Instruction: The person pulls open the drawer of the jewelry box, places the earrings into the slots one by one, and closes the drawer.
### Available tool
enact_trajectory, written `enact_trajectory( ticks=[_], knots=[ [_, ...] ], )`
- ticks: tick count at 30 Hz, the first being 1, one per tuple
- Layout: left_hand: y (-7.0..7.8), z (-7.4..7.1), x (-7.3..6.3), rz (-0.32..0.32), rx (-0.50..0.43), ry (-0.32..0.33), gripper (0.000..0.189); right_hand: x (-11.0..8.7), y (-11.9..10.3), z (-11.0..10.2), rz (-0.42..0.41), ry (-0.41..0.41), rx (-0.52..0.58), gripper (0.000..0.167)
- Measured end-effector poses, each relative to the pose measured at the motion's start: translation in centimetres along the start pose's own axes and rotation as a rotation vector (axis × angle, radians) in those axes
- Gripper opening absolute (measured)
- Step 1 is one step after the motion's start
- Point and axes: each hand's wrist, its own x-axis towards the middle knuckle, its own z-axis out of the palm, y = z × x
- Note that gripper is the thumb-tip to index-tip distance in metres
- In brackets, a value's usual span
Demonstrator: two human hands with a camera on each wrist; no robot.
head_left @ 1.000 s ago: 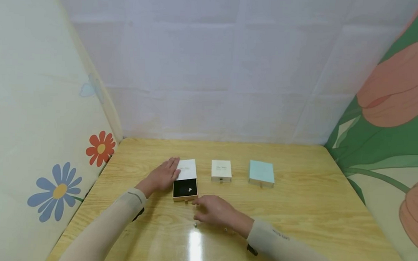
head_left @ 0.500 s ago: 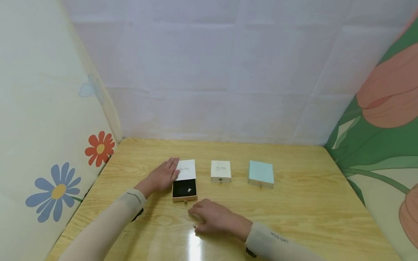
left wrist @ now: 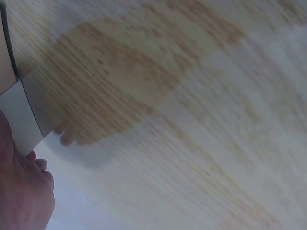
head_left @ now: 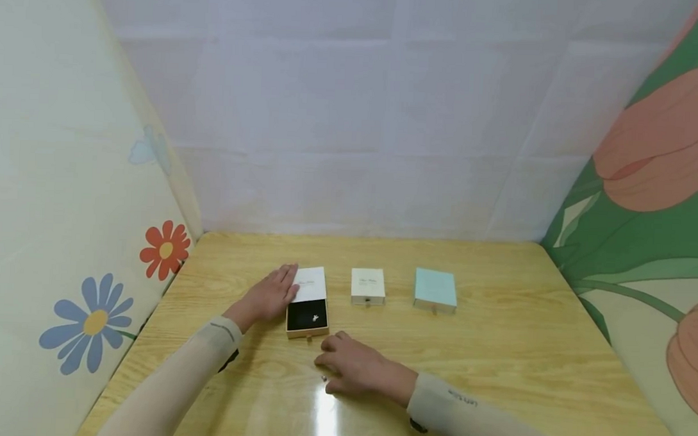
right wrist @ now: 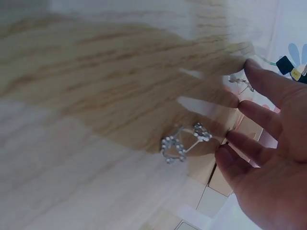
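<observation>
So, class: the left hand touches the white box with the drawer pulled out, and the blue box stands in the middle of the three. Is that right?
Not quite: the head view shows the blue box at the right end, with the cream box in the middle. The left hand does touch the white box with the drawer pulled out.

One box (head_left: 310,282) is white with black lining (head_left: 301,311), another box (head_left: 368,283) cream, a third box (head_left: 435,286) pale blue, and the jewellery (right wrist: 173,149) silvery.
</observation>
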Motion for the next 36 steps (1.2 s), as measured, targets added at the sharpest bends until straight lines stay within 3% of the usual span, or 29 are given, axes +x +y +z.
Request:
enact_trajectory(
  ticks=[6, 22, 30, 36],
  knots=[
    [-0.1, 0.0, 0.0, 0.004, -0.001, 0.008, 0.064, 0.0, -0.1, -0.1, -0.035, 0.026, 0.044, 0.032],
    [0.2, -0.4, -0.2, -0.004, -0.017, 0.002, 0.064, 1.0, -0.5, 0.3, -0.186, 0.100, 0.006, 0.002],
    [0.1, 0.1, -0.2, -0.001, -0.012, 0.017, 0.064, 1.3, -1.0, 0.0, -0.177, 0.091, -0.019, 0.006],
    [0.1, -0.1, -0.1, -0.007, -0.012, 0.005, 0.064, 1.5, -1.4, -0.7, -0.105, 0.063, -0.029, 0.007]
  ],
)
